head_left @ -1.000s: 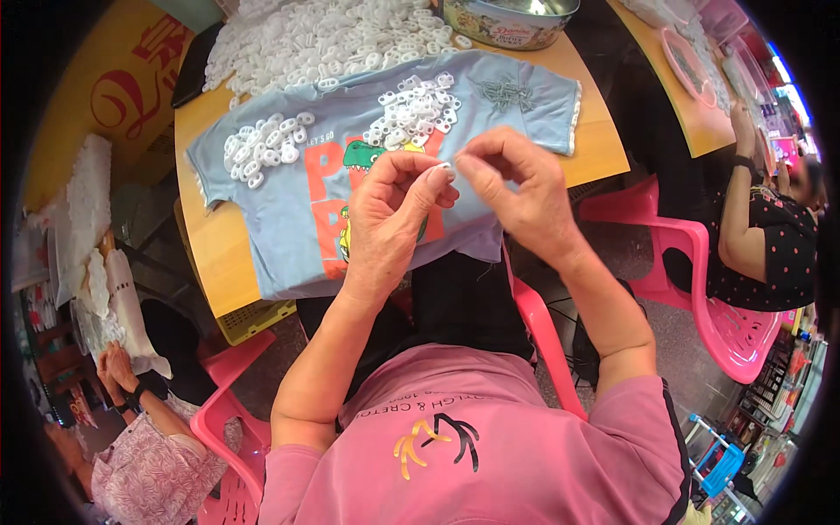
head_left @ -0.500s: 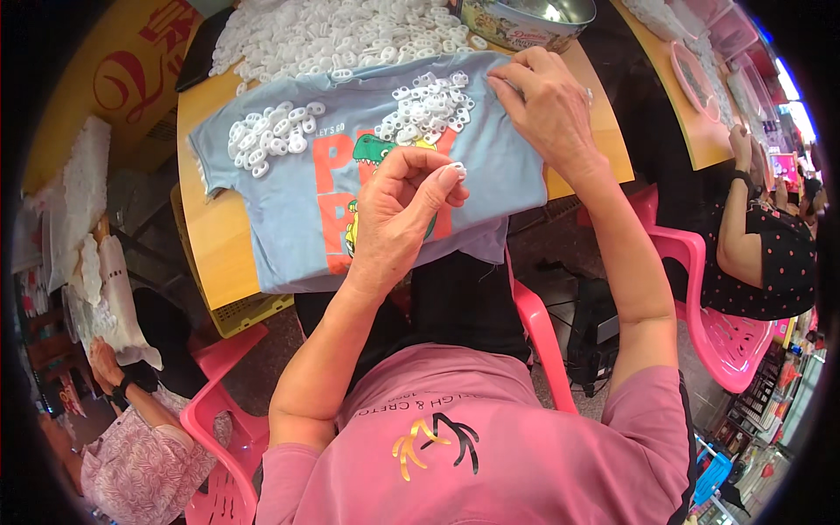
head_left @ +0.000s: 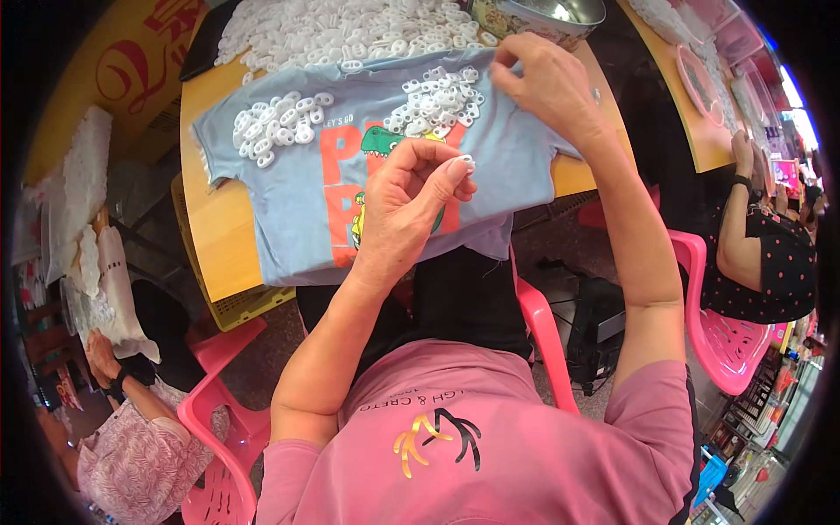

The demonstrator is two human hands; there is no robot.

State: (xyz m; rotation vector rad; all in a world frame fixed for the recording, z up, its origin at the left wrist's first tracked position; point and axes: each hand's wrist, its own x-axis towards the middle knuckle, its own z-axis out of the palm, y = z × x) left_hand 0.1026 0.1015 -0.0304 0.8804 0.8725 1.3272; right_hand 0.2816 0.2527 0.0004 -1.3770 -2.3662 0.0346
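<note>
A shirt (head_left: 289, 201) lies spread on the table (head_left: 219, 254), hanging over its near edge. Two small heaps of plastic rings (head_left: 276, 131) sit on the shirt, left and right of each other; a far bigger heap (head_left: 332, 31) lies behind it. A metal bowl (head_left: 542, 13) stands at the far right. A chair (head_left: 726, 332) stands to the right.

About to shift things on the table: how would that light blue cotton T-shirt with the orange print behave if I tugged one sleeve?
The light blue T-shirt looks floppy: its hem droops over the yellow table edge. Dragging would likely bunch it rather than slide it flat. The small white plastic rings heaped on it would probably scatter.
</note>
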